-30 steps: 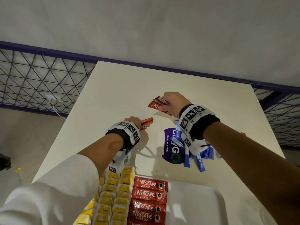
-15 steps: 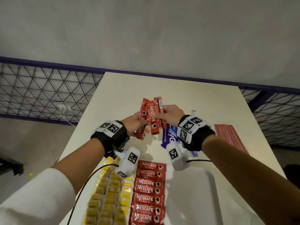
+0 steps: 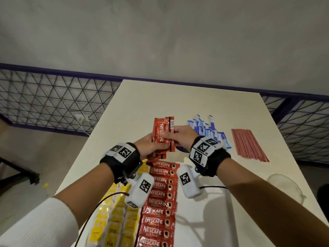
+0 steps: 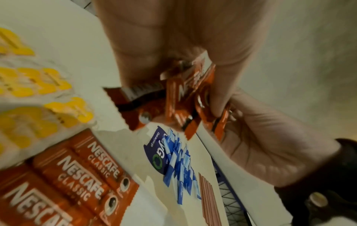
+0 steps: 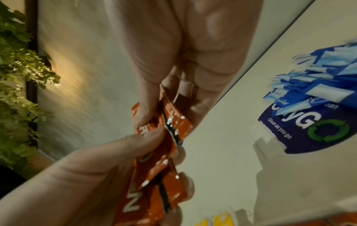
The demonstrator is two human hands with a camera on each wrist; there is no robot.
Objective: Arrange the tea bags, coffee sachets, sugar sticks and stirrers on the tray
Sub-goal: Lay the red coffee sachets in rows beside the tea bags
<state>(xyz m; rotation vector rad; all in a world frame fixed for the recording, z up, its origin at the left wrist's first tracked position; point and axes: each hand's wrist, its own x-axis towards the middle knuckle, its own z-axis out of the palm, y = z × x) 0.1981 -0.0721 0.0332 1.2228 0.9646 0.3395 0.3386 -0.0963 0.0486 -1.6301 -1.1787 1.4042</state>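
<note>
Both hands hold one bunch of red coffee sachets (image 3: 162,134) upright above the table. My left hand (image 3: 148,147) grips the bunch's lower end (image 4: 181,99); my right hand (image 3: 179,138) pinches it from the right side (image 5: 170,137). On the white tray (image 3: 210,220) lies a column of red coffee sachets (image 3: 160,205), with yellow tea bags (image 3: 114,223) in rows to its left. Blue sugar sticks (image 3: 208,129) lie heaped on the table beyond my right wrist. Reddish stirrers (image 3: 248,145) lie side by side at the right.
A purple sticker (image 4: 160,151) on the table lies partly under the sugar sticks. A clear glass bowl (image 3: 284,188) stands by the table's right edge. Metal mesh railing (image 3: 53,104) runs behind the table, and the table's left edge (image 3: 85,145) drops to the floor.
My hands came together from separate pickups and joined their sachets into one bunch, raised upright. The view tilted, bringing the sugar sticks and stirrers into sight.
</note>
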